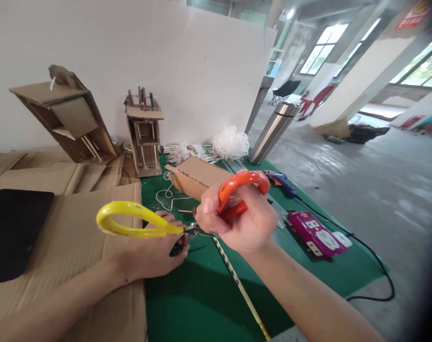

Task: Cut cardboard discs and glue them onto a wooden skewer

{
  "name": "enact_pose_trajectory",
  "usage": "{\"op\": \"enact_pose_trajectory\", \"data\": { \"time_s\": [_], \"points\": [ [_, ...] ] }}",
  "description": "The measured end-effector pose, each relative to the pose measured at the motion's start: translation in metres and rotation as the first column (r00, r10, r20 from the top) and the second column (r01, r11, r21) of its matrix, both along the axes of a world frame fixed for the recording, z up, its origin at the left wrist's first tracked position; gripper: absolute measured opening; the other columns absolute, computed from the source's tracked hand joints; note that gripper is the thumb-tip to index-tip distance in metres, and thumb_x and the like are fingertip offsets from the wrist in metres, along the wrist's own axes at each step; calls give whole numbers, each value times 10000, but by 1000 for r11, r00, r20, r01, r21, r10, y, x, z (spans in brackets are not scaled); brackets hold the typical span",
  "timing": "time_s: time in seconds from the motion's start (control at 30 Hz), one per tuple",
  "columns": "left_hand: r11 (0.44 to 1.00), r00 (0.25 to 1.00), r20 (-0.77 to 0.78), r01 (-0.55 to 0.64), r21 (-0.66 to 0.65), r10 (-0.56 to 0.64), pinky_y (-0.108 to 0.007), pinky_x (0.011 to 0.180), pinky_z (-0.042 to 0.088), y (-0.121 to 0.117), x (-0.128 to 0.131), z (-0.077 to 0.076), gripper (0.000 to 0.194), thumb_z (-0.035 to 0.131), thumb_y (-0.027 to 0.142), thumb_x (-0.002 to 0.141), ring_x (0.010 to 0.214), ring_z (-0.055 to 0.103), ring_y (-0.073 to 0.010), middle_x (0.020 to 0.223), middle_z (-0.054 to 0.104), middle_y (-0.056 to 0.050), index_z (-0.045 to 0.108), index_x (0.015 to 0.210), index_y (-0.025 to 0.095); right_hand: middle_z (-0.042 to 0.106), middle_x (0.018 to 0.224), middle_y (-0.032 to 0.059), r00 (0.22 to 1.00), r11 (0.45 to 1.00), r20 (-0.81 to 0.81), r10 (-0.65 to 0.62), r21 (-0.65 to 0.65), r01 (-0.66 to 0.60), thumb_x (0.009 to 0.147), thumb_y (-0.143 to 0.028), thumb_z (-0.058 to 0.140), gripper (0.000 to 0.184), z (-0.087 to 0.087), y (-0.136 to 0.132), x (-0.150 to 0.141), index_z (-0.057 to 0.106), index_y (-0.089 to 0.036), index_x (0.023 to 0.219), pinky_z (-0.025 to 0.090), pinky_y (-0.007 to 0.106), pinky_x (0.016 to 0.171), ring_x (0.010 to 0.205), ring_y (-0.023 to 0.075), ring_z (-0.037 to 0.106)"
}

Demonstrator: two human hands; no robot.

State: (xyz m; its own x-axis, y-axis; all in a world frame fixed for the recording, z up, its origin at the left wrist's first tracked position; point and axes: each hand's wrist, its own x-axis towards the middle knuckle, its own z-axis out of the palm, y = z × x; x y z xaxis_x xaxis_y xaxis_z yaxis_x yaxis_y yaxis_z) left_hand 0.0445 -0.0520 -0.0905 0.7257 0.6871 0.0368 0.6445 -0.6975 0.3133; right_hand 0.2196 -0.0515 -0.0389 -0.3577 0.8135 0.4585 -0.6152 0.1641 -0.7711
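In my right hand [242, 213] is the orange handle of a pair of scissors [137, 221], my fingers wrapped round its loop. The yellow handle swings wide to the left, so the scissors are spread, with the pivot between my hands. Behind and beneath the yellow handle, my left hand [162, 251] has its fingers curled inward; what they hold is hidden. A pale yellow strip with dark dots [233, 273] runs from below the scissors to the table's front edge. Just beyond my hands lie a cardboard box [201, 175] and a small thin wooden stick [185, 211].
Cardboard sheets [105, 280] and a black tablet-like slab [16, 232] cover the left. Two cardboard structures [144, 137] stand behind. White string [230, 142], a steel flask [275, 133], a glue gun [282, 183] and a purple power strip [317, 235] with a black cable occupy the green table's right.
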Motion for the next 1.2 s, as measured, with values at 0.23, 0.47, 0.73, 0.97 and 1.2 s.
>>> {"op": "enact_pose_trajectory", "data": {
  "time_s": [0.23,0.47,0.73,0.97,1.2],
  "points": [
    [987,990,-78,-124,-106,116,-484,812,490,0,-1,-1,159,507,306,824,992,583,-340,941,660,-83,609,898,209,422,392,-51,998,995,17,-62,-71,63,872,-532,492,413,-3,2,2,678,-200,714,189,237,360,321,85,283],
    [984,987,-99,-139,-116,128,-520,835,473,1,3,1,194,498,322,818,987,574,-348,929,660,-100,633,890,203,432,393,-45,997,992,-8,-74,-102,73,869,-520,498,409,-6,3,-1,692,-203,699,231,239,368,327,86,285],
    [986,987,-85,-145,-81,138,-496,806,490,1,1,-3,185,524,335,798,1001,568,-352,919,658,-95,639,868,209,421,389,-48,997,992,-20,-72,-101,69,869,-512,498,406,-5,3,-3,697,-200,702,222,233,365,327,82,273],
    [983,986,-89,-150,-108,141,-510,834,488,0,2,-3,174,525,318,802,1029,573,-355,922,661,-97,644,862,207,421,386,-52,998,990,12,-59,-125,60,862,-527,491,413,-6,4,-3,680,-200,696,197,235,350,317,81,257],
    [985,980,-145,-152,-82,139,-535,866,471,-1,4,-2,218,501,339,819,958,603,-336,962,657,-105,647,894,194,423,392,-54,998,993,-7,-57,-104,56,866,-516,502,398,-8,4,-4,672,-202,690,206,241,365,326,81,263]
  ]
}}
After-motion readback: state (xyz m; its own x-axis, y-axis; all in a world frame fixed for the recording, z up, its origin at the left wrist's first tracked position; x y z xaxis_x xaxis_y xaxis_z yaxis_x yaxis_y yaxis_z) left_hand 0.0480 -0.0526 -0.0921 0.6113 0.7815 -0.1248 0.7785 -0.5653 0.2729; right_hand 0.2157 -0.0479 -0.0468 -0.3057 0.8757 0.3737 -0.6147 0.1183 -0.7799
